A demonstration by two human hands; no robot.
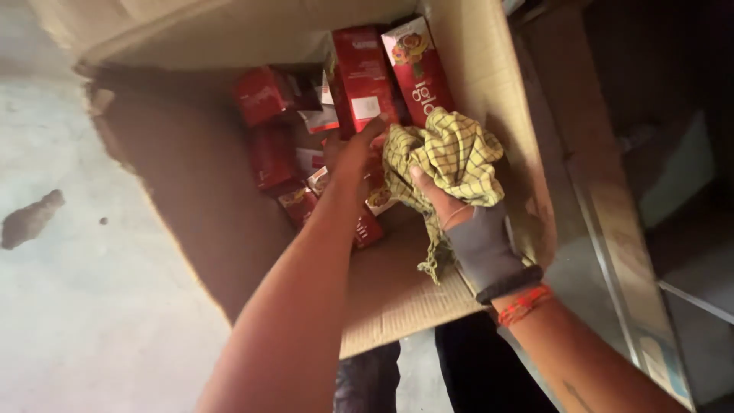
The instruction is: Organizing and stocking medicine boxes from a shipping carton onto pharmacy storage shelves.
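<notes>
The left hand (353,153) reaches deep into the cardboard box (489,92), fingers pinching the lower end of a tall red carton (363,76) standing against the far wall. The right hand (451,203), in a grey wrist wrap, is clenched around a crumpled yellow checked cloth (451,157) just beside it. The glossy, slim carton could slip from so light a pinch, and the trailing frayed cloth could snag the loosely heaped smaller red packets (264,95).
</notes>
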